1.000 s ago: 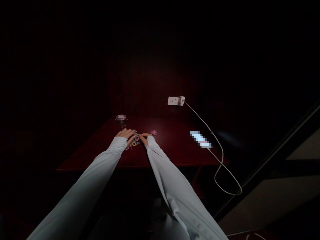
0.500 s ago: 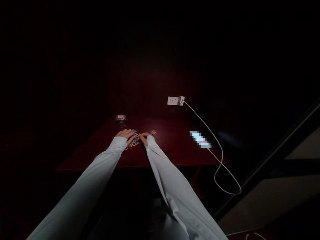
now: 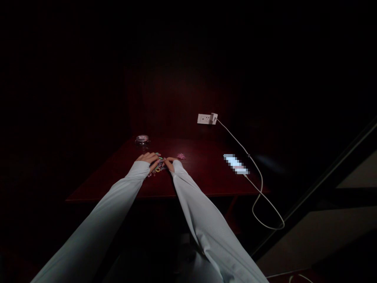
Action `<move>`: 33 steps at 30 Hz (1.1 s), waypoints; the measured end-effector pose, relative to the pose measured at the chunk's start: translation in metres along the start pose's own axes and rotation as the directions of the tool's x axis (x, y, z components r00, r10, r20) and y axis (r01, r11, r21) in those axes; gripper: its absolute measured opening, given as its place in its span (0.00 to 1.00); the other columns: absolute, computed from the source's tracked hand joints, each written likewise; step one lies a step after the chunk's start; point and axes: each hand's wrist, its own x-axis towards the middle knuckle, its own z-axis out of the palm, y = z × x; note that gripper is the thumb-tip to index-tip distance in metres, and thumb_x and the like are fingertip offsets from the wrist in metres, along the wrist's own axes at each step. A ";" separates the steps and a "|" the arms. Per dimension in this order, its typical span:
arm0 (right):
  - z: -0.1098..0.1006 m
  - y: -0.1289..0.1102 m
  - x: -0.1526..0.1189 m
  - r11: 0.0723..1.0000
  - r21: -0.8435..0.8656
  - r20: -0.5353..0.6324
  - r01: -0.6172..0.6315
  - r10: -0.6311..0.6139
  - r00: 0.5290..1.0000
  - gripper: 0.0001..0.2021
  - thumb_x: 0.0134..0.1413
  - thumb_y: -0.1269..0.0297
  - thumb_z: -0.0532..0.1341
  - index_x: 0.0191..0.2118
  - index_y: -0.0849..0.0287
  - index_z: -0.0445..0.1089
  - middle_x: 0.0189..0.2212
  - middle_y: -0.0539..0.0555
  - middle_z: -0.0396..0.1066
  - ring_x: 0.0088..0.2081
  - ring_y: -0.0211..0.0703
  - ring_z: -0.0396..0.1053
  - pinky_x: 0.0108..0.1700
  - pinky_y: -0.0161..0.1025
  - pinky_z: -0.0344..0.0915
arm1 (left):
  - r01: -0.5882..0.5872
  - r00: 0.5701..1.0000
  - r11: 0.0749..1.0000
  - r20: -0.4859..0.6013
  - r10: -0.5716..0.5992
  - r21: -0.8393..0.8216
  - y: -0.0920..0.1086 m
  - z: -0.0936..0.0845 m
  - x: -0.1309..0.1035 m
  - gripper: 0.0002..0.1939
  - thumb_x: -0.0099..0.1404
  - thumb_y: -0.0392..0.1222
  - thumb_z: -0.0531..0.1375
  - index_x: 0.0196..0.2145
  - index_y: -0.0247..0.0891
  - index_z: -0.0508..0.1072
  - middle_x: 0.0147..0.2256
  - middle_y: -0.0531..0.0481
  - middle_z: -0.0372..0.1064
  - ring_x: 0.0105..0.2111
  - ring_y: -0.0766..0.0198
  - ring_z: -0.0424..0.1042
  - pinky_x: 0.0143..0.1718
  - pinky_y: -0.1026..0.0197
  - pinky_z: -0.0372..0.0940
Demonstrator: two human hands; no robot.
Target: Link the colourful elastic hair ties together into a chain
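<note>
A pile of small multicoloured bands (image 3: 158,170) lies on the dark red table (image 3: 203,184), between and partly under my hands. My left hand (image 3: 149,158) rests over the left side of the pile with its fingers bent onto it. At the pile's right edge, my right hand (image 3: 170,162) has its fingertips pinched together; whatever is between them is too small to make out. Just beyond my right hand sits a small pink heap (image 3: 181,156).
A round clear container (image 3: 142,139) stands at the table's back left. On the right lies a lit, blurred-out phone (image 3: 235,164), with a white cable (image 3: 261,181) looping past the table edge up to a wall socket (image 3: 204,118).
</note>
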 end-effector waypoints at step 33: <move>0.003 0.006 0.004 0.996 0.089 0.007 -0.001 0.000 1.000 0.17 0.60 0.47 0.64 0.30 0.55 0.75 0.25 0.46 0.72 0.30 0.37 0.66 0.36 0.32 0.66 | 0.029 1.000 0.999 0.006 -0.029 -0.018 0.002 -0.001 -0.001 0.19 0.77 0.48 0.49 0.49 0.43 0.78 0.49 0.43 0.79 0.49 0.53 0.76 0.49 0.54 0.69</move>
